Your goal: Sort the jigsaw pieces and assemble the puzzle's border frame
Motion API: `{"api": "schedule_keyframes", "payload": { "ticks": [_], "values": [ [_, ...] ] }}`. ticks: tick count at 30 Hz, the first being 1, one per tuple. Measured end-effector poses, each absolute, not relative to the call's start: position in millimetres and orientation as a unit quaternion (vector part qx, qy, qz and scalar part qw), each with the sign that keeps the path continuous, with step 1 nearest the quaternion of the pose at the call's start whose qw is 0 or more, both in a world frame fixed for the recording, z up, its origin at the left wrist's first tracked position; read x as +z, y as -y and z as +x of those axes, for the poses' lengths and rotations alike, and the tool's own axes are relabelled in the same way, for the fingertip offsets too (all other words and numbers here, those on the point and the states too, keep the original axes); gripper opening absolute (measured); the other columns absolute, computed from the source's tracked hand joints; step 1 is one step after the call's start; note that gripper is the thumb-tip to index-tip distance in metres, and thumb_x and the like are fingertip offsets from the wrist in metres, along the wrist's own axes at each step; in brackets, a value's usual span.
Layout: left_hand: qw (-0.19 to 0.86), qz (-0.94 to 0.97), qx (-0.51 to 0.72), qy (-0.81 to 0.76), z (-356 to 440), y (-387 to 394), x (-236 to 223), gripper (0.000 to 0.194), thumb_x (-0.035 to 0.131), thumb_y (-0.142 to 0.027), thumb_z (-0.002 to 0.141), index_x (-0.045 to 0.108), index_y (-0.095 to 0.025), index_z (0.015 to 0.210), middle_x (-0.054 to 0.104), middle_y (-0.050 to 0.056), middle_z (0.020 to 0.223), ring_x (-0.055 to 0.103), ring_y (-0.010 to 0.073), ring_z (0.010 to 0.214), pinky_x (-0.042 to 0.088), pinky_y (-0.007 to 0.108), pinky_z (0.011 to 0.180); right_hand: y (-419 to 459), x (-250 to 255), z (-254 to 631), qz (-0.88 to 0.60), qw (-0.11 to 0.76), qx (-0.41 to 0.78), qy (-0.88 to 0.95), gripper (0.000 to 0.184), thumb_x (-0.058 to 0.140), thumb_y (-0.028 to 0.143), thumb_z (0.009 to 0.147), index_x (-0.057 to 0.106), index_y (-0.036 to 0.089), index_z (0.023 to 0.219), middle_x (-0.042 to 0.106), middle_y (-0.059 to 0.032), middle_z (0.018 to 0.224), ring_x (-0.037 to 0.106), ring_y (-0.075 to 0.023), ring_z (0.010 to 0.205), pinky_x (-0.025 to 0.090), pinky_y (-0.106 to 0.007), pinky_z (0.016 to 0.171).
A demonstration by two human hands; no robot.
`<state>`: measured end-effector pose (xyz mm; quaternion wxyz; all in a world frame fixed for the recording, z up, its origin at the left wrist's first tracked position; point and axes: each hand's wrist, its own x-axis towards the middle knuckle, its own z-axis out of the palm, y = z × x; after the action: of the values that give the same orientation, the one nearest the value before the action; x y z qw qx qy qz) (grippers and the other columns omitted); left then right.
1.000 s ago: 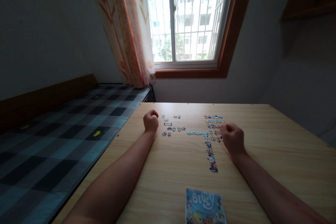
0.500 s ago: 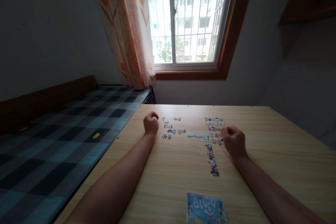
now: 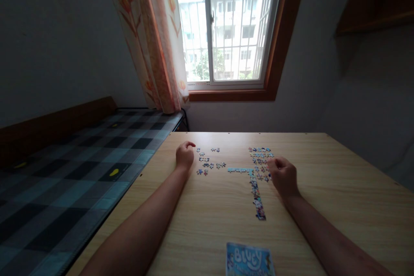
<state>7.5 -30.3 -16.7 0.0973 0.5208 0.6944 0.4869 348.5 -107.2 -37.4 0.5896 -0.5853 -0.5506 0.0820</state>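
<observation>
My left hand (image 3: 185,156) rests curled on the table at the left, its index finger slightly lifted, with nothing visible in it. Just right of it lie several loose jigsaw pieces (image 3: 203,159). On the other side, my right hand (image 3: 283,176) is closed in a fist at the edge of a denser group of jigsaw pieces (image 3: 259,155), covering some of them. Whatever its fingers may hold is hidden. Between the hands, joined pieces form a corner: a light-blue strip (image 3: 237,170) runs sideways, and a multicoloured strip (image 3: 258,198) extends towards me.
A blue Bluey box (image 3: 249,261) lies at the near edge of view on the wooden table (image 3: 200,224). Left of the table stands a bed with a checked cover (image 3: 97,159). Behind are a curtain (image 3: 155,43) and a barred window (image 3: 237,30).
The view has shifted slightly, so everything sits a little lower and further left. My left index finger has uncurled a little. My right hand stays closed beside the pieces.
</observation>
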Motion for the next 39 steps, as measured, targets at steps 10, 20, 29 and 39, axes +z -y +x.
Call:
{"api": "schedule_keyframes", "payload": {
  "ticks": [10, 20, 29, 39],
  "values": [
    [0.063, 0.517, 0.475, -0.709, 0.0, 23.3, -19.5, 0.034, 0.041, -0.016, 0.083, 0.073, -0.022, 0.094, 0.072, 0.009, 0.109, 0.061, 0.0284, 0.112, 0.045, 0.040, 0.102, 106.6, -34.9, 346.8, -0.581, 0.595, 0.080, 0.550, 0.040, 0.054, 0.041, 0.082, 0.033, 0.024, 0.051, 0.036, 0.0046, 0.050, 0.038, -0.0134, 0.053, 0.032, -0.028, 0.056],
    [0.049, 0.544, 0.451, -0.706, 2.0, 24.7, -22.2, 0.030, 0.048, -0.013, 0.076, 0.075, -0.023, 0.084, 0.073, 0.007, 0.104, 0.063, 0.0260, 0.107, 0.044, 0.038, 0.105, 104.1, -37.8, 347.8, -0.577, 0.593, 0.080, 0.555, 0.040, 0.054, 0.040, 0.083, 0.033, 0.025, 0.052, 0.035, 0.0049, 0.051, 0.038, -0.0134, 0.053, 0.032, -0.028, 0.057],
    [0.039, 0.559, 0.434, -0.706, -1.4, 23.8, -25.0, 0.035, 0.049, -0.010, 0.073, 0.077, -0.023, 0.089, 0.072, 0.007, 0.107, 0.063, 0.0258, 0.108, 0.043, 0.038, 0.106, 104.4, -37.6, 347.6, -0.581, 0.591, 0.076, 0.554, 0.041, 0.055, 0.041, 0.083, 0.033, 0.025, 0.053, 0.036, 0.0048, 0.050, 0.037, -0.0135, 0.053, 0.032, -0.028, 0.055],
    [0.029, 0.562, 0.434, -0.703, -3.0, 25.2, -26.4, 0.044, 0.046, -0.005, 0.071, 0.078, -0.021, 0.097, 0.072, 0.009, 0.113, 0.063, 0.0255, 0.111, 0.044, 0.037, 0.107, 103.6, -41.0, 349.2, -0.586, 0.586, 0.084, 0.554, 0.039, 0.054, 0.041, 0.083, 0.036, 0.024, 0.053, 0.037, 0.0047, 0.050, 0.039, -0.0137, 0.053, 0.033, -0.028, 0.056]
  ]
}}
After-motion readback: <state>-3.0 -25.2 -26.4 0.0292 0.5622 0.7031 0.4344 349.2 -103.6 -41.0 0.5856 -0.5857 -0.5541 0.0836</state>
